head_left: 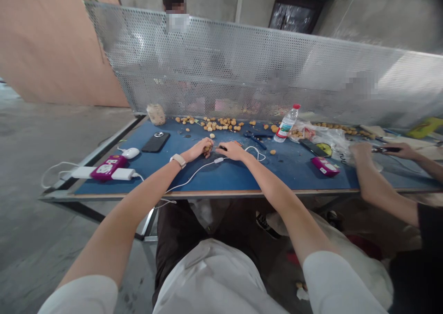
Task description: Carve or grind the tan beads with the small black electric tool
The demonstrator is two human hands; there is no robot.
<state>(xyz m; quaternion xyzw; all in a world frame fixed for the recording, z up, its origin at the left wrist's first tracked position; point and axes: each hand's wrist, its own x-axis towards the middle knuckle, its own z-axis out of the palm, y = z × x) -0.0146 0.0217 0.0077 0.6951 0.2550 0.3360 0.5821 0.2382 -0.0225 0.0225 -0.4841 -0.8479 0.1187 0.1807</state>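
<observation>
My left hand (pixel 197 151) is closed around a small brown, knobbly, nut-like piece (pixel 207 148) over the blue tabletop (pixel 194 178). Close beside it, my right hand (pixel 232 150) grips a small tool with a dark handle (pixel 222 148). Its thin tip points left at the piece; whether it is a knife or a pick I cannot tell. Beyond my hands lies a pile of tan, round nut-like pieces (pixel 224 123). Blue-handled pliers (pixel 255 139) rest to the right of that pile. A white cable (pixel 194 173) runs across the table under my right hand.
A black phone (pixel 155 142), a filled clear bag (pixel 156 114) and a purple pack (pixel 108 168) with white plugs are at left. To the right stand a water bottle (pixel 286 124) and another purple pack (pixel 325 166). A co-worker's hands (pixel 362 154) work farther right. A perforated metal screen (pixel 214 69) borders the back.
</observation>
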